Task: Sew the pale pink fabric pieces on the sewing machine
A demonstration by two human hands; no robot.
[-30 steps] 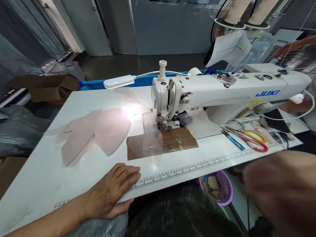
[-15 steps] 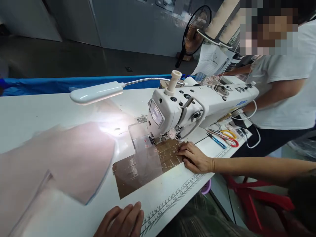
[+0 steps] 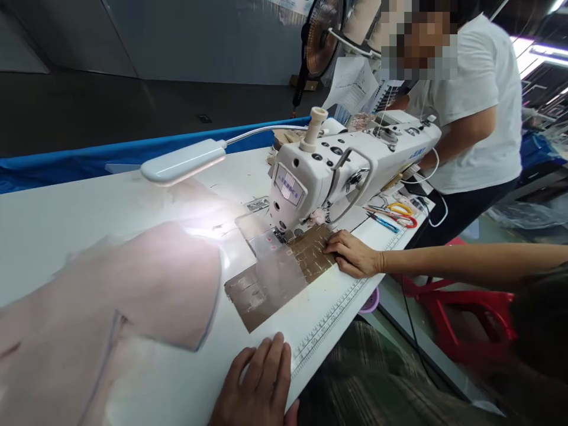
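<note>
My right hand [image 3: 357,254] rests at the right end of a brown, tape-like sheet [image 3: 317,251], its bent fingers touching the surface with nothing visible in them. A translucent pale sheet [image 3: 281,263] overlaps the brown one just in front of the sewing machine's needle area. The white sewing machine [image 3: 337,165] has its presser foot above these sheets. Low in the view, my left hand [image 3: 260,378] lies on the white table with fingers stretched out, holding nothing. To its left spreads a pale pink fabric piece [image 3: 164,284] with dark edges.
A lit lamp [image 3: 184,163] on a bendy neck hangs over the table [image 3: 248,361]. Scissors [image 3: 402,219] and a blue-handled tool [image 3: 382,222] lie right of the machine. A ruler strip [image 3: 331,322] runs along the front edge. A co-worker [image 3: 470,112] stands behind; a red stool [image 3: 465,313] is below.
The camera view has shifted and turned. My left hand has come further into view, still flat on the table. My right hand stays at the brown sheet's right end.
</note>
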